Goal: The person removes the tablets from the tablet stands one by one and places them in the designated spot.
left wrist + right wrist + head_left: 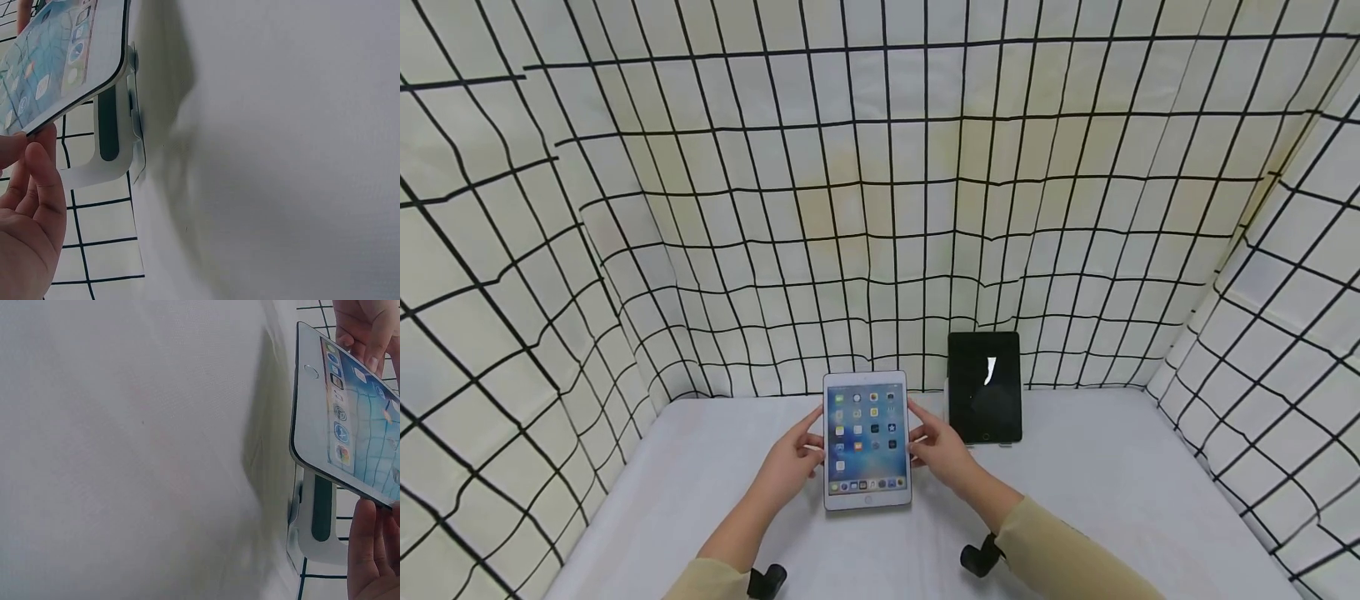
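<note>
A white tablet (867,442) with a lit home screen of app icons is in the middle of the head view, its screen facing up toward me. My left hand (788,467) pinches its left edge, thumb at the front rim and fingers partly behind. On the opposite edge, my right hand (946,454) holds it the same way. Both wrist views show the tablet tilted. Below its lower edge appears a white stand (127,153) with a dark pad (109,125); whether the tablet touches it, I cannot tell. The tablet hides most of the stand.
To the right, a black tablet (985,392) with a dark screen leans nearly upright near the back of the white-covered table (1097,492). Walls of white cloth with black grid lines (895,208) enclose the back and sides. Black wrist devices (981,557) sit under both forearms.
</note>
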Available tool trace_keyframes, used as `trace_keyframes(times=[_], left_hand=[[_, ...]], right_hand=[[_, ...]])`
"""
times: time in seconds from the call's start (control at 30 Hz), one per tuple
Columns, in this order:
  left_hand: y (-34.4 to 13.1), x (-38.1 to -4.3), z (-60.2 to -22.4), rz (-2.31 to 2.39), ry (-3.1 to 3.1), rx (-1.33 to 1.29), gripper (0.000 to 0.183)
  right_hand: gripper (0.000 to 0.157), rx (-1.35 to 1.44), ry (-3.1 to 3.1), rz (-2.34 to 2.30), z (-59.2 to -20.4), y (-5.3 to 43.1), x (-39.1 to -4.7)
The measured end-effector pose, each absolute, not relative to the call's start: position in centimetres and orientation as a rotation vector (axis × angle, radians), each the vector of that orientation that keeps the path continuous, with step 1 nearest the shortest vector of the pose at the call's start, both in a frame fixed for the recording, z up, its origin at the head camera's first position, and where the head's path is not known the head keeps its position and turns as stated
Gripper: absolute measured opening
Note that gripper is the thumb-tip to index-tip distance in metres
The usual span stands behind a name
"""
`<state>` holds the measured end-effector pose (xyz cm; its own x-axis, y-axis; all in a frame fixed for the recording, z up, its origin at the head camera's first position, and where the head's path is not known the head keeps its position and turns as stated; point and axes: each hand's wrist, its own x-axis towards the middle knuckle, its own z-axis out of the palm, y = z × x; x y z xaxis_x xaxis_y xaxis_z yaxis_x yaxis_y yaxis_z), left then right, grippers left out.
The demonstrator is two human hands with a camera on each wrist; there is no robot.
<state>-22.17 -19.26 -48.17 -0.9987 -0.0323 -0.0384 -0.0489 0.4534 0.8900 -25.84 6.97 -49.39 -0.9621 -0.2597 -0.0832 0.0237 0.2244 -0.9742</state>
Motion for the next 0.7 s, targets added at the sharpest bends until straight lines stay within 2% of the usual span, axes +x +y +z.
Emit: trace_keyframes(times=[0.7], left_hand=[[-20.4,-19.1,-49.2,1.537,2.599,-0.119,0.074]], right_hand=[[0.077,-0.144,2.152,-1.738,-51.3,6.2,-23.0]])
